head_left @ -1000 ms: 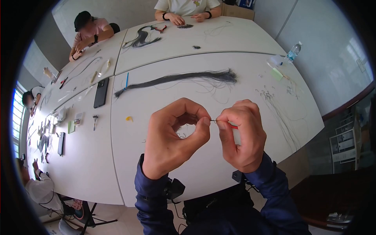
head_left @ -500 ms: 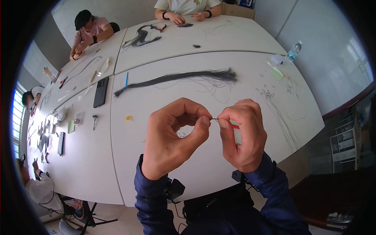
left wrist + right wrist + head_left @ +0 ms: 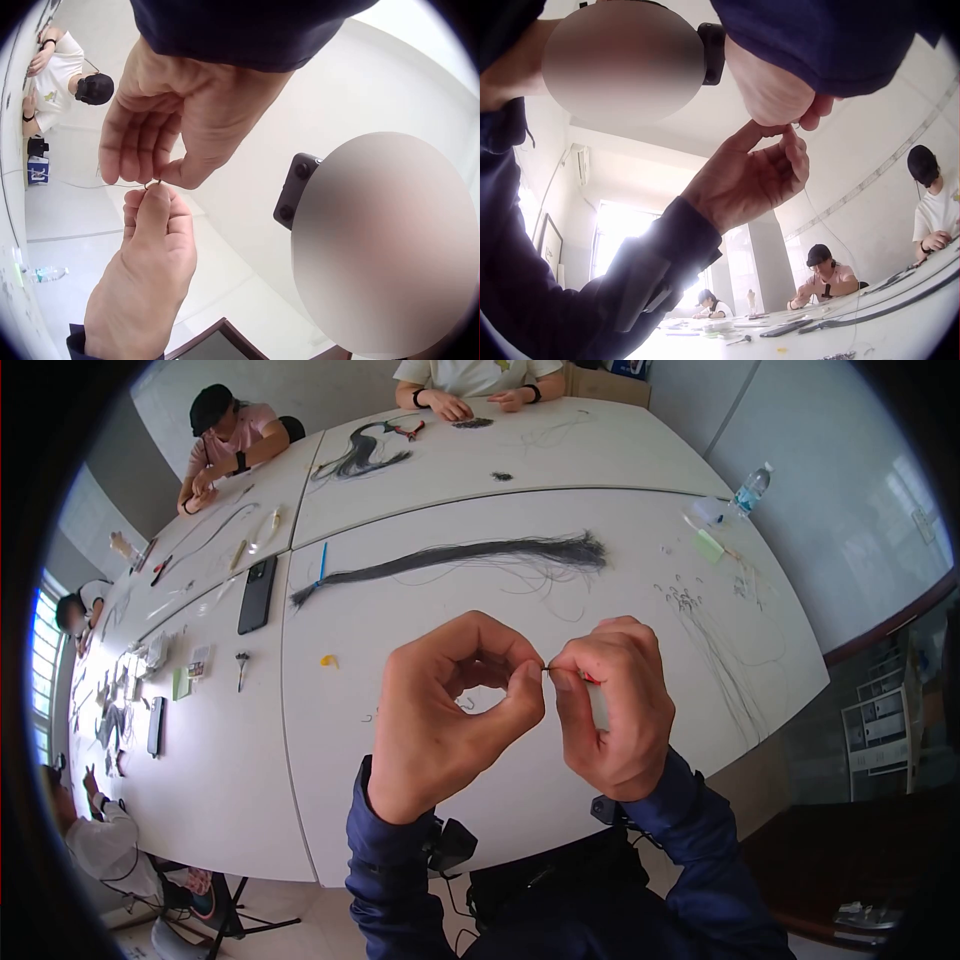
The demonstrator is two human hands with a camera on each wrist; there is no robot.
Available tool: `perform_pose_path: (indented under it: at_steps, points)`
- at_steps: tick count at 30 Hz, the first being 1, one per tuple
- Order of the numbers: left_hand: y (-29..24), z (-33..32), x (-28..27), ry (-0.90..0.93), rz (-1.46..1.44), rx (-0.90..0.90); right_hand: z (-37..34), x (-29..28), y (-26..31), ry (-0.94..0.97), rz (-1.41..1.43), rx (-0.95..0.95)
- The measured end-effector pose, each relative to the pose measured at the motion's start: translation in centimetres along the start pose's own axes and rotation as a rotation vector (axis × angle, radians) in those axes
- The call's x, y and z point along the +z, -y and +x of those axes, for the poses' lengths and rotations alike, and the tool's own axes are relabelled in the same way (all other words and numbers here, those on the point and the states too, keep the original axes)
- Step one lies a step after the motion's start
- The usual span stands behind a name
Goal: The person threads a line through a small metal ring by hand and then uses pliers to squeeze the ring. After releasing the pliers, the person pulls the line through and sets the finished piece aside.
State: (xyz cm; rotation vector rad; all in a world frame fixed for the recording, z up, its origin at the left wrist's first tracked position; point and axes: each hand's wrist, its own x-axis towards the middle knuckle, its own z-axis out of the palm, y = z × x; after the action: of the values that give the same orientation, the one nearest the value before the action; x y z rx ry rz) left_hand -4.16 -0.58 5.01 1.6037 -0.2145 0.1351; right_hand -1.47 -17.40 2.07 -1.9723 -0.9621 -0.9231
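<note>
In the head view the left hand (image 3: 450, 710) pinches a tiny dark hook-like piece (image 3: 548, 668) between thumb and forefinger. Facing it, the right hand (image 3: 622, 710) pinches the same spot, fingertips nearly touching the left's, and a bit of something red (image 3: 591, 679) shows at its fingers. The left wrist view shows a small curved hook (image 3: 152, 182) between both hands' fingertips, with a thin line (image 3: 105, 185) trailing from there. A long bundle of dark strands (image 3: 450, 560) lies beyond the hands. Which hand bears more of the piece is hidden by the fingers.
On the white table (image 3: 400, 625) are a black phone (image 3: 258, 595), a yellow piece (image 3: 329, 660), loose hooks with thin lines (image 3: 690, 605), a green slip (image 3: 710, 546) and a water bottle (image 3: 752, 490). Several people sit around the far and left edges.
Both hands have drawn slightly closer together at the fingertips, the left shifting a little right and the right a little left. Less of the red thing shows.
</note>
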Motion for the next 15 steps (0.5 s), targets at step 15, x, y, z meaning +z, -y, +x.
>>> perform_pose_path:
  at_steps: [15]
  points:
    - [0.34,0.2,0.04,-0.016,0.151,0.046,-0.13,0.48,-0.07,0.047,0.01,0.003]
